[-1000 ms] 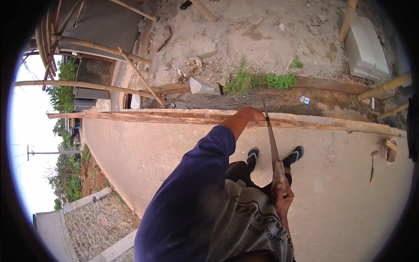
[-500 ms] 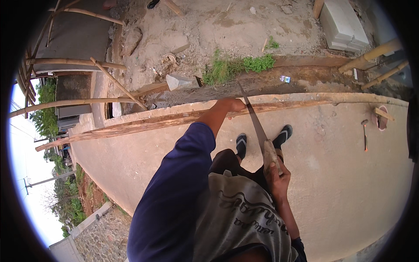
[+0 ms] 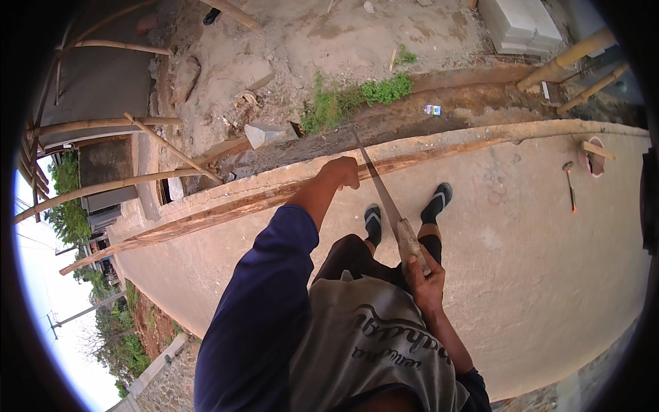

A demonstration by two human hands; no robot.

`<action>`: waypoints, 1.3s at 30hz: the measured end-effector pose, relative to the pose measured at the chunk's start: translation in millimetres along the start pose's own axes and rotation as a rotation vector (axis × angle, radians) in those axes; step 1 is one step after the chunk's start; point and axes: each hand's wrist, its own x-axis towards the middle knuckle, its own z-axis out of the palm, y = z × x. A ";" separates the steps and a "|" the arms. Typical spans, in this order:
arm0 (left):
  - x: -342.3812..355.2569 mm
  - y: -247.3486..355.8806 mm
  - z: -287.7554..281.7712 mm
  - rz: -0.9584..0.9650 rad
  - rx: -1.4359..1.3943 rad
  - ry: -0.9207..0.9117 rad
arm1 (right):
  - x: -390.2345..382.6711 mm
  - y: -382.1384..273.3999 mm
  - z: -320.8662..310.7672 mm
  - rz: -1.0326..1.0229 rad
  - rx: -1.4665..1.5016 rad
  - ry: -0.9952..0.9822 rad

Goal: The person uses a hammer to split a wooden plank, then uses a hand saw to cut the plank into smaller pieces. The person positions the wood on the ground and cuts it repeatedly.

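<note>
A handsaw with a long narrow blade [image 3: 379, 185] and a worn pale handle [image 3: 409, 245] is in my right hand [image 3: 425, 278], which is closed round the handle. Its blade slants away from me and crosses a long, rough-edged wooden plank [image 3: 274, 198], with the tip beyond it. Just left of the blade, my left hand [image 3: 341, 172] lies over the plank with its fingers curled down at the near edge. The fingers' undersides are hidden, and a small gap separates this hand from the blade. From here I cannot tell how deep any cut is.
My feet stand on a concrete slab [image 3: 508, 275] below the plank. A hammer [image 3: 570, 187] and a bucket-like container [image 3: 596, 165] with a wood piece across it lie to the right. Beyond the slab's edge run a muddy ditch, plants [image 3: 386, 90], bamboo poles [image 3: 110, 185] and pale blocks [image 3: 519, 26].
My view has turned a little, shifting the scene. The left thumb, stretched toward the blade before, is now tucked in, and that hand sits slightly farther from the blade. The saw still crosses the plank.
</note>
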 end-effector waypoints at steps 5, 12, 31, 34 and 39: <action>7.6 4.1 9.1 0.000 0.066 0.013 | 57.9 -27.0 22.7 0.005 -0.058 -0.037; 18.3 -8.1 15.2 -0.001 0.043 -0.019 | 5.5 -4.3 0.1 -0.042 0.052 -0.018; 45.9 -45.2 46.4 -0.035 -0.116 -0.089 | 30.0 17.2 11.7 0.044 -0.036 -0.109; 47.4 -46.8 42.1 -0.041 -0.142 -0.183 | 21.9 3.7 8.3 0.012 -0.037 -0.085; 49.3 -41.7 27.2 -0.050 -0.151 -0.263 | 112.1 29.2 60.8 -0.053 -0.119 -0.095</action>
